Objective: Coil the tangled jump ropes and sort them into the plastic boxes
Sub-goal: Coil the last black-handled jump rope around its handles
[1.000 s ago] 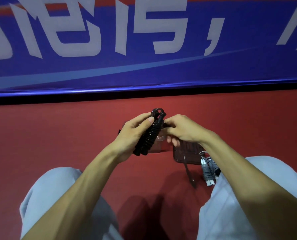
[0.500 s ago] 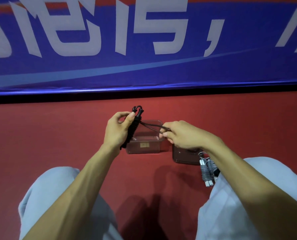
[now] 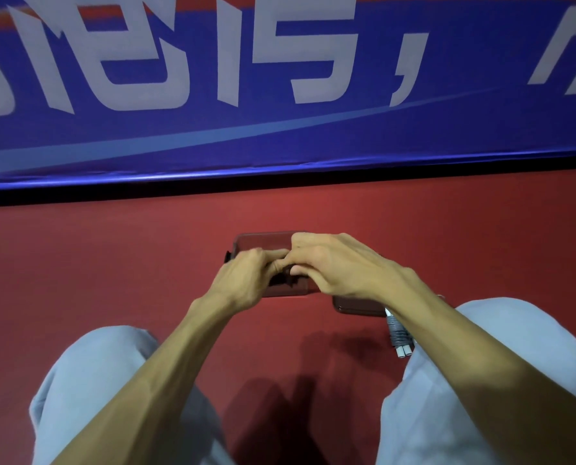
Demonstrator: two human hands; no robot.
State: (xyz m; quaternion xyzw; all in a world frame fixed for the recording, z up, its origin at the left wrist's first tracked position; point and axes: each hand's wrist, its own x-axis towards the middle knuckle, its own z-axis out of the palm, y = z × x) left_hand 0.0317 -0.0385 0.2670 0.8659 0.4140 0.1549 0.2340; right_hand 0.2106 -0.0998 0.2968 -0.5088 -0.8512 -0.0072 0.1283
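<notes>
1. The black rope (image 3: 281,280) was a tight dark bundle, mostly hidden between both hands, low over the clear box (image 3: 263,239).
2. The left hand (image 3: 246,280) curled its fingers round the bundle, knuckles up. The right hand (image 3: 337,266) arched over from the other side, fingers bent down, thumb pinching the rope. The two hands touched.
3. The see-through box sat on the red floor (image 3: 112,280). Just to its right a darker box (image 3: 357,308) lay partly under the right wrist.
4. A grey rope (image 3: 399,333), wound tight with white handle ends, lay beside the right knee.
5. Grey trousers (image 3: 88,380) framed the view, and a blue banner (image 3: 280,139) with white characters ran along the wall.
</notes>
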